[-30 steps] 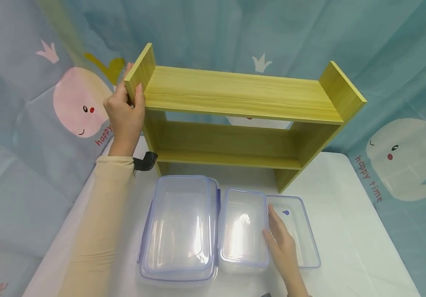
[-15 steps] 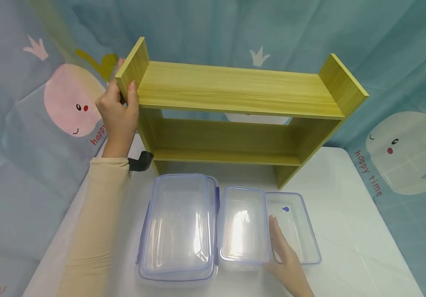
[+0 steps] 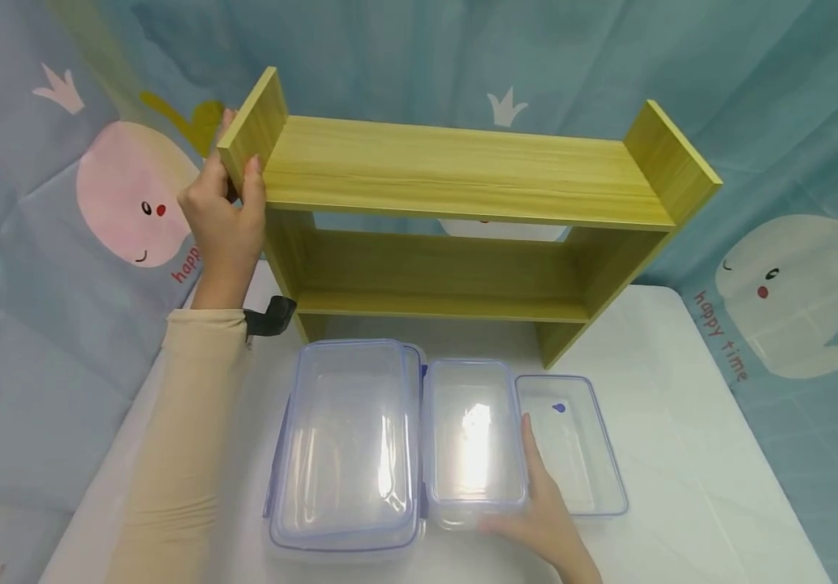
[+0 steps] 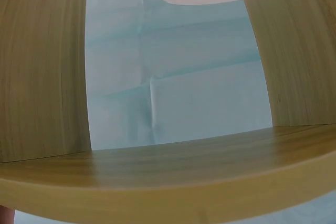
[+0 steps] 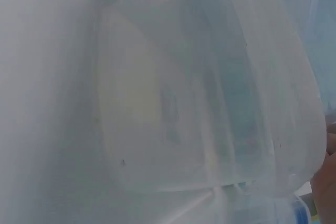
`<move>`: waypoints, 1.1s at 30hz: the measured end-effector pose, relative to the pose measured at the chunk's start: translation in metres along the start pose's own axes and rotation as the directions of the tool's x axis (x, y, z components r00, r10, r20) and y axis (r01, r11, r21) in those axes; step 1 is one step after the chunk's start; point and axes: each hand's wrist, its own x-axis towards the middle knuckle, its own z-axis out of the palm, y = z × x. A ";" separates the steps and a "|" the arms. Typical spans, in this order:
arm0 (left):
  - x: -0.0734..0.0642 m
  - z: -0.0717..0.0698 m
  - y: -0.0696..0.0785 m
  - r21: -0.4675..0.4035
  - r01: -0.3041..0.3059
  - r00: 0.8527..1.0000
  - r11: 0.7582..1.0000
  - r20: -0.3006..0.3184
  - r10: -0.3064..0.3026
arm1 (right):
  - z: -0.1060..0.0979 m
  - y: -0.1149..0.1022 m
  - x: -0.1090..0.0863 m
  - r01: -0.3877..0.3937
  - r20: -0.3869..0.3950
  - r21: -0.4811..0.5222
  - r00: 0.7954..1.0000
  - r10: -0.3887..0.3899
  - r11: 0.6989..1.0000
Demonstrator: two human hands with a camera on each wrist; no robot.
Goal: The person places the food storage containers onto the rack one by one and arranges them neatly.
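My left hand grips the left side panel of a yellow wood-grain shelf at the top, thumb on its inner face. In the left wrist view the shelf's boards fill the picture. My right hand lies along the right side and near corner of a small clear plastic food container with a pale blue rim, fingers straight, thumb blurred at its near edge. In the right wrist view the container's clear wall is close, with the fingers at the right edge.
Left of the small container lies a larger clear container with dark blue side clips. On its right is another clear rectangular container with a blue rim and a small purple mark. The white table is bordered by printed curtains.
My right hand has shifted left around the small container's near corner, and the container has slid slightly left toward the larger one. My left hand keeps its grip on the shelf.
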 end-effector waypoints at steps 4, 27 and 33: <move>0.000 -0.002 -0.002 -0.021 0.000 1.000 1.000 0.006 0.000 | 0.002 -0.001 0.003 -0.047 -0.015 -0.016 0.999 0.046 0.999; -0.001 -0.003 -0.005 -0.033 -0.011 1.000 0.999 0.006 0.011 | 0.010 -0.014 0.009 -0.109 -0.055 0.034 0.992 0.110 0.993; -0.001 -0.002 -0.007 -0.049 -0.013 1.000 0.999 0.007 0.013 | 0.012 -0.016 0.011 -0.158 -0.051 0.043 0.986 0.160 0.987</move>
